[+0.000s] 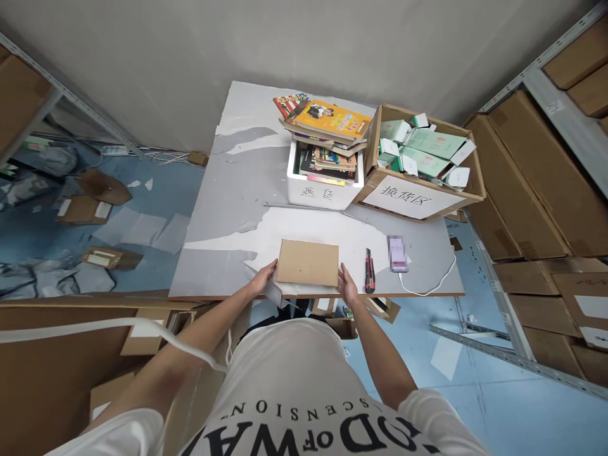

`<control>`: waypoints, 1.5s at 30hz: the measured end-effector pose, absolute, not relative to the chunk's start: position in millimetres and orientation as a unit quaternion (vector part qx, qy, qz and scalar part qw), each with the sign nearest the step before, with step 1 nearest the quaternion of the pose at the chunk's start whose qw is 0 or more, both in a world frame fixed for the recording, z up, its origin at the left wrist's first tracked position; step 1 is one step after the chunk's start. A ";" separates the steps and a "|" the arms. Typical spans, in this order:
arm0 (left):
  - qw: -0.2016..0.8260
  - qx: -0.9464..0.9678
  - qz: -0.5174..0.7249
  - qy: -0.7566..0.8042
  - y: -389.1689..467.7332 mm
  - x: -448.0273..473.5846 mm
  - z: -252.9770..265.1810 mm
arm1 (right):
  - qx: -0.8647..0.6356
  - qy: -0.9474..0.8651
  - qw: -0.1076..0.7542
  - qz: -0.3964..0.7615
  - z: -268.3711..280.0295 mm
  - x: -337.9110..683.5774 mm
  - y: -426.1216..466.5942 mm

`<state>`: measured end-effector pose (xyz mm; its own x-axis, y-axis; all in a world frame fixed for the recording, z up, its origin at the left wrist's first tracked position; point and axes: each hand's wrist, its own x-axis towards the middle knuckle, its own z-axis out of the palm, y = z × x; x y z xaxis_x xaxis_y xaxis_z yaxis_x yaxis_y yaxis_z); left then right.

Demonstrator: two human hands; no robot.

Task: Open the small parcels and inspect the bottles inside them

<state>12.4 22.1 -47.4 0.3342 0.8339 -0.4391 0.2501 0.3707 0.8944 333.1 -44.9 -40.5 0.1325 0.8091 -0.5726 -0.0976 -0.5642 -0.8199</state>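
Observation:
A flat brown cardboard box [308, 262] lies level at the front edge of the table, between my two hands. My left hand [263, 277] holds its left side, with the fingers bent at the edge. On the opposite side, my right hand [348, 285] has its fingers against the box's right edge; the fingertips are partly hidden. A greyish loose sheet [273, 292] hangs at the table edge below my left hand. To the right of my right hand lies a red and black utility knife [369, 271]. Beyond it is a phone [398, 254] on a white cable.
On the table [223, 209], whose covering is torn, stand a white bin [325, 194] piled with books [330, 120] and a carton [413, 206] of green-white boxes [434, 144]. Shelves of cartons [527, 171] flank the right. Large cardboard [42, 367] and a white cable [118, 323] are at left.

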 end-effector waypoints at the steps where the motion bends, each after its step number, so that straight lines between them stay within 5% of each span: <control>1: 0.627 0.523 0.203 0.541 20.5 4.4 -48.6 | -0.658 -0.281 0.379 0.586 -44.5 338.1 -49.0; 7: 0.548 0.628 0.162 0.528 5.4 -4.1 -46.8 | -0.626 -0.464 0.347 0.522 -54.3 336.5 -64.6; 14: 0.506 0.625 0.213 0.555 4.9 22.1 -4.7 | -0.622 -0.458 0.379 0.509 -20.8 330.0 -47.1; 20: 0.396 0.635 0.183 0.637 10.2 27.1 25.9 | -0.715 -0.480 0.265 0.434 14.4 334.5 -30.8; 40: 0.544 0.479 0.267 0.635 12.9 16.0 -19.9 | -0.685 -0.366 0.323 0.541 -10.2 335.5 -33.8; 45: 0.533 0.530 0.226 0.620 4.8 -3.3 -33.4 | -0.693 -0.419 0.336 0.481 -31.8 347.3 -50.7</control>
<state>-3.3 4.8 -33.4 0.1301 0.8975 -0.4213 0.4155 0.3365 0.8451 347.3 -50.7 -31.8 0.1853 0.9038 -0.3856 0.2576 -0.4234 -0.8686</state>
